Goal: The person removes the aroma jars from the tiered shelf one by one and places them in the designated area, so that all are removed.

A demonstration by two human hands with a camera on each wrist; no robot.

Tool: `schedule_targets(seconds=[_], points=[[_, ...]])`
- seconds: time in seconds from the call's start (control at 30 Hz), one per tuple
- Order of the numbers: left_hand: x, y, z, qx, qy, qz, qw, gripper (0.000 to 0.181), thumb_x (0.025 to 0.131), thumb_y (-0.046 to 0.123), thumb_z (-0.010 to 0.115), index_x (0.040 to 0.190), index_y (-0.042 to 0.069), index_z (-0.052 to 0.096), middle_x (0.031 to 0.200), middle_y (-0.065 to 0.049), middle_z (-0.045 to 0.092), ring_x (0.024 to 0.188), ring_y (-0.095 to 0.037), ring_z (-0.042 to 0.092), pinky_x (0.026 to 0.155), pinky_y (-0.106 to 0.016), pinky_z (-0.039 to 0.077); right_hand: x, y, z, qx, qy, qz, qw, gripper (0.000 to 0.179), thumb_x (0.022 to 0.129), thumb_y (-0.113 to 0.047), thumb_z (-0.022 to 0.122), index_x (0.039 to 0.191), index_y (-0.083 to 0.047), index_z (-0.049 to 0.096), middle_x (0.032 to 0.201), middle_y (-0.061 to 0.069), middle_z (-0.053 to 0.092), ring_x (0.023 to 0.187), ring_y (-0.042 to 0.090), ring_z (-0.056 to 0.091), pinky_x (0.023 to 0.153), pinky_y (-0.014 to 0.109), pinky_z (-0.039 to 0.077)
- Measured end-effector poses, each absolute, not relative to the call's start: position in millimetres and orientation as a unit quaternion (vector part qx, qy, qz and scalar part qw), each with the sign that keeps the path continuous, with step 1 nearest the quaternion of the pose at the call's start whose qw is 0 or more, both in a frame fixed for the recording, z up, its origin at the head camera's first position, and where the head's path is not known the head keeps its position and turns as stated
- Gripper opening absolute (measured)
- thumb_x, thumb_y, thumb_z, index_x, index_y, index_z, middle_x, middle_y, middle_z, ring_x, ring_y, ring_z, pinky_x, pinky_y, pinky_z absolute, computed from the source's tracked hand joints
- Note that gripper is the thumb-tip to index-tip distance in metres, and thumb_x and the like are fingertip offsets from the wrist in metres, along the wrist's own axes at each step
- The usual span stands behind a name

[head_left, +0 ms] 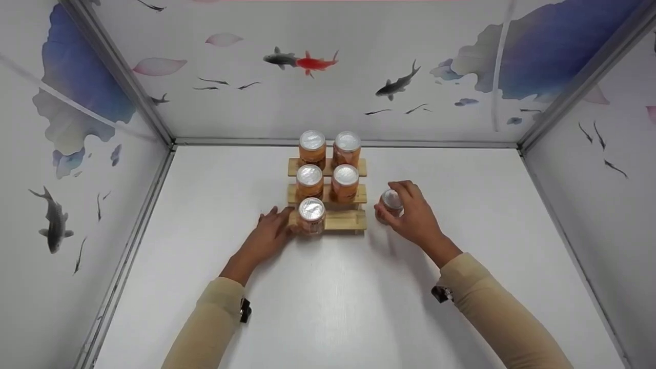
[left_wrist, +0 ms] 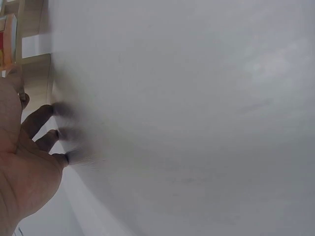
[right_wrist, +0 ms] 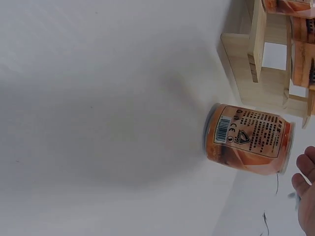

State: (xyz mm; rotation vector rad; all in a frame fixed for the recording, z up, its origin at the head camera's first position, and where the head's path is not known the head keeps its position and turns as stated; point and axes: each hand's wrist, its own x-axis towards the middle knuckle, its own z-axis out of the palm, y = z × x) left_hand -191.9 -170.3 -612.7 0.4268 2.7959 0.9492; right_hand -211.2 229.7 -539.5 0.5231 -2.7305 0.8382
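Note:
A three-step wooden rack (head_left: 344, 220) carries several orange cans with silver lids, two on each of the upper steps. One can (head_left: 311, 210) sits at the left of the lowest step. My left hand (head_left: 271, 230) grips the left end of that step between thumb and index finger; the other fingers (left_wrist: 47, 140) rest on the table. A separate can (right_wrist: 248, 139) stands upright on the table right of the rack, its barcode label showing in the right wrist view. Over its lid my right hand (head_left: 415, 215) is spread, with fingertips (right_wrist: 300, 183) just past the lid.
The white table (head_left: 328, 307) is bounded by a back wall (head_left: 328, 102) and side walls printed with fish and petals. Metal strips run along the table's edges. The right of the lowest step (head_left: 351, 221) is bare wood.

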Motion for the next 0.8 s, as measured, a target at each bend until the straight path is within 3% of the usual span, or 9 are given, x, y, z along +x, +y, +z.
schedule_targets(seconds=[0.3,0.57,0.67,0.8], points=[[-190.9,-169.1,-609.6,0.140,0.936,0.313,0.086,0.061,0.118,0.034,0.054,0.172,0.010,0.038,0.174,-0.022,0.045,0.170,-0.046,0.026,0.139,-0.069,0.015,-206.4,212.2,-538.3,0.215,-0.929,0.271,0.136,0.064,0.102,-0.044,0.082,0.149,-0.005,0.063,0.142,0.017,0.064,0.129,0.036,0.066,0.105,0.059,0.063],[-190.5,-168.6,-609.4,0.135,0.936,0.312,0.089,0.061,0.118,0.034,0.053,0.173,0.011,0.038,0.174,-0.021,0.045,0.170,-0.045,0.026,0.139,-0.067,0.015,-201.8,194.0,-541.9,0.246,-0.923,0.265,0.132,0.062,0.104,-0.045,0.077,0.146,-0.001,0.065,0.138,0.017,0.066,0.099,0.027,0.069,0.086,0.051,0.065],[-190.8,-168.2,-609.5,0.135,0.935,0.315,0.088,0.061,0.118,0.033,0.053,0.172,0.011,0.038,0.174,-0.021,0.046,0.170,-0.046,0.027,0.139,-0.068,0.015,-200.3,187.4,-544.1,0.253,-0.922,0.266,0.127,0.061,0.104,-0.045,0.078,0.146,-0.001,0.065,0.137,0.017,0.066,0.105,0.030,0.071,0.089,0.052,0.066],[-190.7,-167.7,-608.7,0.137,0.936,0.313,0.085,0.060,0.118,0.032,0.053,0.172,0.011,0.039,0.173,-0.021,0.046,0.169,-0.046,0.028,0.139,-0.068,0.016,-197.4,178.7,-546.3,0.264,-0.920,0.263,0.121,0.062,0.103,-0.046,0.079,0.147,-0.004,0.065,0.137,0.015,0.067,0.127,0.034,0.069,0.102,0.054,0.064]])
